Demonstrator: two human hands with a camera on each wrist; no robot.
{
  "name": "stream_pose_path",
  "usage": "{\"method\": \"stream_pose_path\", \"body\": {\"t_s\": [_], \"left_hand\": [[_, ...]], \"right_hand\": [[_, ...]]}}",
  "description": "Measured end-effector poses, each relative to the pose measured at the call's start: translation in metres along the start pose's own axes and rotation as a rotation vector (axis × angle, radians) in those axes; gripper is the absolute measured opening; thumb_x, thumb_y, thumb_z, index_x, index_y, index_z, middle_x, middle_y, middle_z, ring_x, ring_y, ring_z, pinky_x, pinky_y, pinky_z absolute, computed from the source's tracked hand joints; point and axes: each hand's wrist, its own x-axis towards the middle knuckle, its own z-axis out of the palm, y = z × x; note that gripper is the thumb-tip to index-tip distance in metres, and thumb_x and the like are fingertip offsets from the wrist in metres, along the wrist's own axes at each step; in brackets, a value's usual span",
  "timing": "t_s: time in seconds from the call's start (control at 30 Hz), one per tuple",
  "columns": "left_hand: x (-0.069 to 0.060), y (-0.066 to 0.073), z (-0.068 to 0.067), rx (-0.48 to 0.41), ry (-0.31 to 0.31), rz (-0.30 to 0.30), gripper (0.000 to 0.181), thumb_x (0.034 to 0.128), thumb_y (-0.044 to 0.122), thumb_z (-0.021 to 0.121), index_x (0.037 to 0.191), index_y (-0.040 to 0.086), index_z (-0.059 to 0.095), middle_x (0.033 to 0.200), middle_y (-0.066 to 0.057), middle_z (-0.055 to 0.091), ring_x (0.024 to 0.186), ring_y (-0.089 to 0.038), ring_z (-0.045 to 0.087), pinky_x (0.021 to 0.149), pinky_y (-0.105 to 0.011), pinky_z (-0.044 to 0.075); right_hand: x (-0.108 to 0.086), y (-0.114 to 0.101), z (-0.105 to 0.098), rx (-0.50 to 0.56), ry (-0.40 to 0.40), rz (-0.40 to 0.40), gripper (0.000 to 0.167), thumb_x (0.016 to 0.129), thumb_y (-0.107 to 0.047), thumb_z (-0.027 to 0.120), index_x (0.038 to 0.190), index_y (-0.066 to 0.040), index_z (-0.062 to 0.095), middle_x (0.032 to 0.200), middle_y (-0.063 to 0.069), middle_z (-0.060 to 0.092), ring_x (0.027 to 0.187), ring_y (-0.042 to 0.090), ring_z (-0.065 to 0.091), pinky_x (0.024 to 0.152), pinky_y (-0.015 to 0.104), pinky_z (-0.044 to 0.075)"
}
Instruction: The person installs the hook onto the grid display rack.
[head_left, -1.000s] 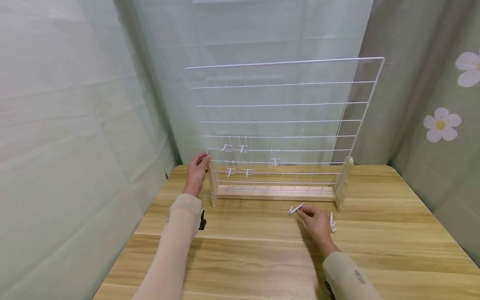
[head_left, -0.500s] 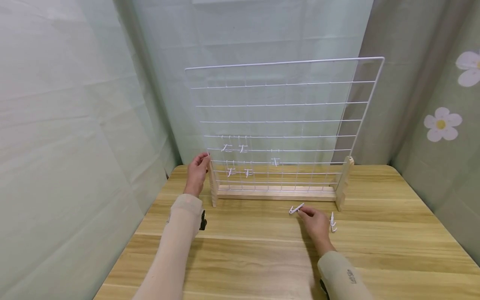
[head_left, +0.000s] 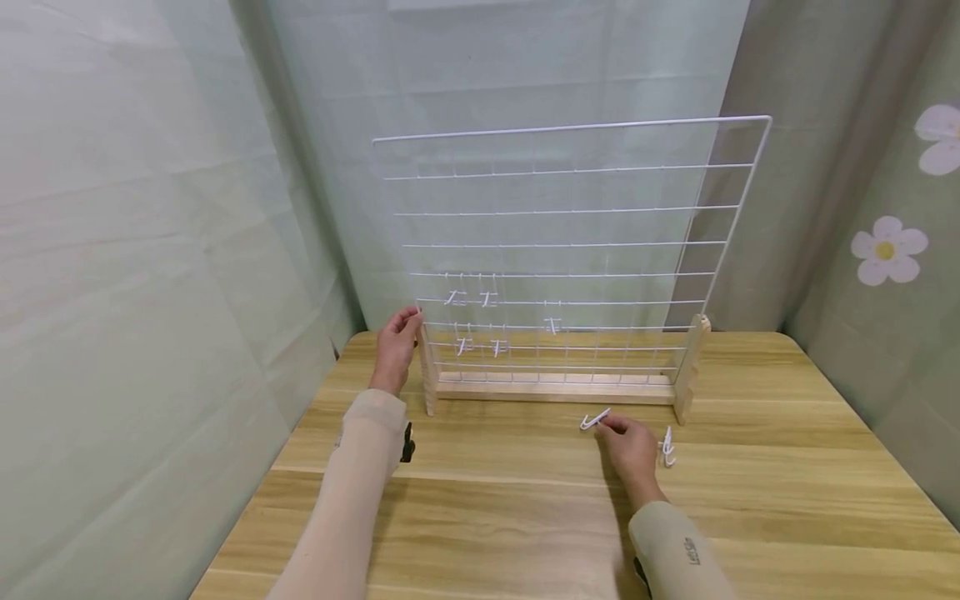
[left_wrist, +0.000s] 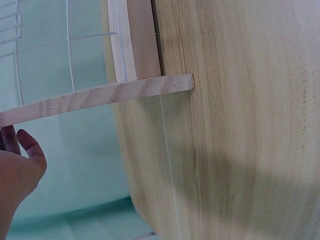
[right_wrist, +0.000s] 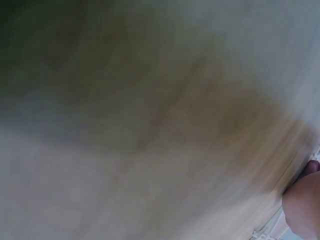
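A white wire grid rack (head_left: 570,208) stands upright in a light wooden base (head_left: 555,388) on the table. Several white hooks hang on its lower wires, one of them a hook (head_left: 552,323) near the middle. My left hand (head_left: 394,346) grips the rack's left edge at the top of the wooden side post (left_wrist: 100,97); in the left wrist view some fingertips are hidden behind the post. Low over the table in front of the base, my right hand (head_left: 632,454) pinches a white hook (head_left: 595,419) between thumb and fingers. Another loose hook (head_left: 667,448) lies just right of that hand.
The wood-grain table (head_left: 510,517) reaches from the rack towards me. Pale cloth curtains (head_left: 165,250) close in the left, back and right, the right one printed with white flowers (head_left: 889,251). The right wrist view is mostly blurred.
My right forearm has swung slightly to the left, while the hand and its hook have hardly moved. The left hand stays at the rack's post.
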Motion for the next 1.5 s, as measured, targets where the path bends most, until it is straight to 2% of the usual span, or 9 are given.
{"method": "stream_pose_path", "body": {"t_s": [0.3, 0.33, 0.53, 0.63, 1.1, 1.5], "left_hand": [[-0.0010, 0.0012, 0.0013, -0.016, 0.014, -0.002, 0.036, 0.1010, 0.031, 0.058, 0.129, 0.007, 0.058, 0.121, -0.004, 0.056, 0.111, -0.019, 0.051, 0.104, -0.038, 0.041], [-0.0038, 0.0051, 0.0016, -0.011, 0.011, -0.011, 0.035, 0.1013, 0.030, 0.058, 0.128, 0.007, 0.058, 0.122, -0.005, 0.056, 0.112, -0.019, 0.051, 0.104, -0.039, 0.041], [-0.0033, 0.0044, 0.0009, -0.014, 0.006, -0.023, 0.035, 0.1015, 0.030, 0.057, 0.129, 0.008, 0.057, 0.124, -0.006, 0.055, 0.114, -0.020, 0.050, 0.106, -0.039, 0.040], [-0.0009, 0.0004, 0.0007, -0.013, 0.011, -0.009, 0.035, 0.1012, 0.031, 0.058, 0.128, 0.009, 0.058, 0.123, -0.005, 0.055, 0.113, -0.020, 0.050, 0.105, -0.038, 0.041], [-0.0011, 0.0010, 0.0036, -0.011, 0.019, -0.002, 0.036, 0.1010, 0.030, 0.058, 0.129, 0.006, 0.058, 0.121, -0.004, 0.057, 0.109, -0.018, 0.052, 0.099, -0.037, 0.042], [-0.0020, 0.0014, 0.0024, 0.001, 0.024, 0.009, 0.038, 0.1009, 0.030, 0.058, 0.130, 0.006, 0.057, 0.124, -0.006, 0.056, 0.112, -0.018, 0.051, 0.102, -0.037, 0.042]], "right_hand": [[0.0004, -0.0030, 0.0001, -0.045, -0.013, -0.012, 0.015, 0.085, -0.010, 0.074, 0.094, 0.002, 0.076, 0.095, 0.016, 0.073, 0.094, 0.035, 0.065, 0.082, 0.046, 0.045], [0.0006, -0.0034, -0.0002, -0.050, -0.016, -0.012, 0.015, 0.085, -0.010, 0.074, 0.094, 0.002, 0.076, 0.095, 0.017, 0.073, 0.095, 0.035, 0.065, 0.083, 0.047, 0.045], [0.0030, -0.0029, -0.0004, -0.076, -0.032, -0.015, 0.015, 0.084, -0.009, 0.075, 0.093, 0.003, 0.076, 0.096, 0.018, 0.073, 0.097, 0.037, 0.064, 0.085, 0.050, 0.045], [0.0040, -0.0029, 0.0000, -0.090, -0.034, -0.020, 0.015, 0.084, -0.009, 0.075, 0.093, 0.003, 0.076, 0.095, 0.018, 0.073, 0.097, 0.038, 0.064, 0.085, 0.050, 0.045], [0.0047, -0.0019, 0.0010, -0.142, -0.023, -0.041, 0.013, 0.084, -0.012, 0.075, 0.088, 0.000, 0.077, 0.087, 0.014, 0.074, 0.086, 0.036, 0.065, 0.074, 0.046, 0.044], [0.0050, -0.0031, -0.0014, -0.117, -0.044, -0.047, 0.016, 0.087, -0.015, 0.073, 0.089, 0.000, 0.077, 0.089, 0.014, 0.074, 0.090, 0.035, 0.065, 0.079, 0.046, 0.046]]}}
